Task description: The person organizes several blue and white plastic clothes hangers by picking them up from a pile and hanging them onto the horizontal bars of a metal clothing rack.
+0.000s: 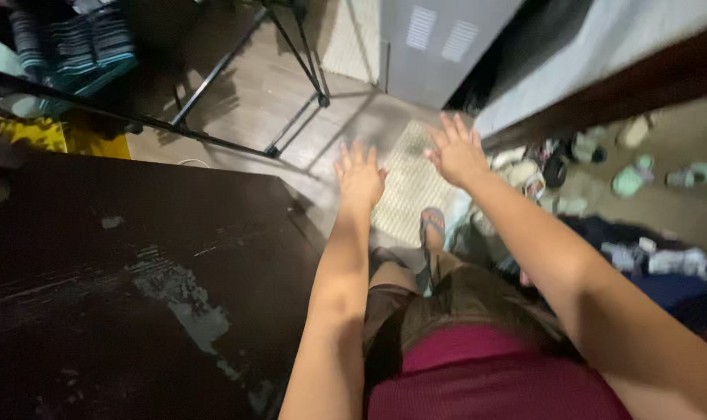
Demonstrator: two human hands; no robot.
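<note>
Head camera, looking down: a person stands beside a dark worn table [135, 295], both arms stretched forward over the floor. Left hand [359, 177] and right hand [456, 152] are spread flat, fingers splayed wide, and hold nothing; neither touches any surface. Below them lies a pale woven mat [404, 190], the thing nearest both hands, on the far floor in front of a sandalled foot [432, 227]. Judged from this, nothing has yet been picked up or set down; any handling is still to come. The table's right edge and corner run close along the left forearm, leaving little room on that side. To the right, a heap of clothes and slippers [602, 167] crowds the floor beneath a dark wooden rail [626, 89]. Far left, the legs of a black metal stand [291, 117] splay across bare floorboards, which offer the most open room, straight ahead.
</note>
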